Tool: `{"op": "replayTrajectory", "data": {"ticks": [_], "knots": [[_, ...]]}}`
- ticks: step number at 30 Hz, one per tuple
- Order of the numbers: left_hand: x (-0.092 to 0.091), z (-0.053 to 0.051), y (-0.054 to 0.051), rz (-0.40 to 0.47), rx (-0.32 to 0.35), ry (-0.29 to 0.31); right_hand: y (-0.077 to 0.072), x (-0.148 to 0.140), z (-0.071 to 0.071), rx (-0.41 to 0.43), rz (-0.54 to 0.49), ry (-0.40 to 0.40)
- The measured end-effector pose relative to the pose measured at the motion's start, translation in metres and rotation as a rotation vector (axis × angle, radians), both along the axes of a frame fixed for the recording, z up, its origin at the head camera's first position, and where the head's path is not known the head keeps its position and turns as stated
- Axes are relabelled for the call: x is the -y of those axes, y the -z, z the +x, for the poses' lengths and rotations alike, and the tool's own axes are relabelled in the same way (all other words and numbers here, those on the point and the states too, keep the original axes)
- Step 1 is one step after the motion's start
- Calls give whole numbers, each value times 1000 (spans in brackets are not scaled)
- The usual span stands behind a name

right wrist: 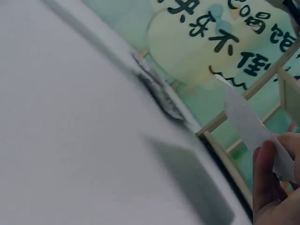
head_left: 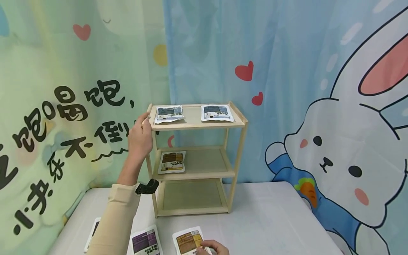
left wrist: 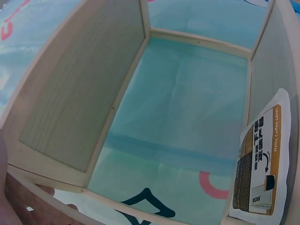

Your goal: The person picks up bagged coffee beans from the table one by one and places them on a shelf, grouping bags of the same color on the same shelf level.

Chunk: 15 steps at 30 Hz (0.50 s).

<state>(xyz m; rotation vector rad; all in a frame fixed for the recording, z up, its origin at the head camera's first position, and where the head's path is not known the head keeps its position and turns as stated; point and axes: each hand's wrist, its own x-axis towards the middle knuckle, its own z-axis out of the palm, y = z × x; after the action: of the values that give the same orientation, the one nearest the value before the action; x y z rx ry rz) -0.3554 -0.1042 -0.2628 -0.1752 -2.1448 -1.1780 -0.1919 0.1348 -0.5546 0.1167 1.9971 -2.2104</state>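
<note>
In the head view, my left hand (head_left: 140,136) grips the top left edge of a wooden three-tier shelf rack (head_left: 197,126). Fingertips (left wrist: 72,206) show past the frame in the left wrist view. My right hand (head_left: 217,247), partly cut off at the bottom, pinches a white coffee packet (head_left: 188,241) with a brown-and-yellow label. The right wrist view shows this packet (right wrist: 248,126) tilted above the table, between thumb and fingers. Two blue-label packets lie on the top tier, left (head_left: 169,113) and right (head_left: 217,112). A brown-label packet (head_left: 172,162) lies on the middle tier's left.
A purple-label packet (head_left: 146,242) lies on the white table (head_left: 271,216) in front of the rack. Farther left, another packet (head_left: 92,230) is mostly hidden by my left sleeve (head_left: 119,216). A printed curtain (head_left: 204,42) hangs behind the rack.
</note>
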Motion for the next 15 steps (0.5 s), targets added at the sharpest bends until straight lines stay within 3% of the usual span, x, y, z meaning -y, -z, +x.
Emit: {"op": "replayTrajectory", "data": {"ticks": [5,9,15], "knots": [[-3,1,-1,7,-17,6,-26,5,1,-48,51,149],[-4,1,-2,8,-18,12,-55,6,3,-87,77,218],[-1,2,2,17,-3,3,-95,2,-5,-186,53,305]]}}
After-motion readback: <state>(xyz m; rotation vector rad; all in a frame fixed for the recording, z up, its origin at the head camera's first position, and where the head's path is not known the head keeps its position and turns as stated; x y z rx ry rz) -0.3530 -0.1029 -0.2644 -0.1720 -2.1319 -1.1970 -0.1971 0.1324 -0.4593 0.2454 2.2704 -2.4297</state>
